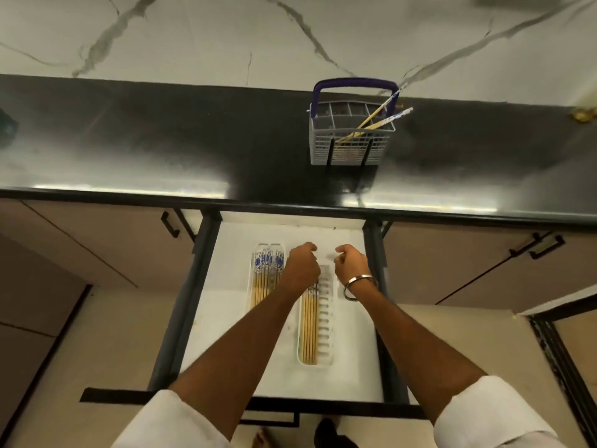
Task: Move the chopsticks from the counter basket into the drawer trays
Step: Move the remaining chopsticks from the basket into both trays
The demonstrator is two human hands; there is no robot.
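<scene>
Sleeves: white cuffs (168, 421) are sitting at the bottom edge of the frame, both forearms reaching up into the open drawer (226, 318).
Left hand (302, 268): it is hovering at the centre of the frame, over the far end of the right tray; fingers are curling in, and whether they are pinching anything cannot be told.
Right hand (350, 263): it is hovering just right of the left hand, fingers curling, a metal bangle (355, 284) hanging at the wrist; whether it is holding anything cannot be told.
Left tray (250, 286): it is lying in the drawer left of centre, holding a row of chopsticks (263, 276) with blue-patterned tops pointing up the frame.
Right tray (324, 321): it is lying below the hands, holding more bamboo chopsticks along its left side; its right side is showing bare slots.
Basket (350, 140): this grey cutlery basket with a blue handle is standing on the black counter (161, 140) in the upper right of the frame, well apart from the drawer.
Basket chopsticks (376, 119): a few are leaning toward the right out of the basket's top.
</scene>
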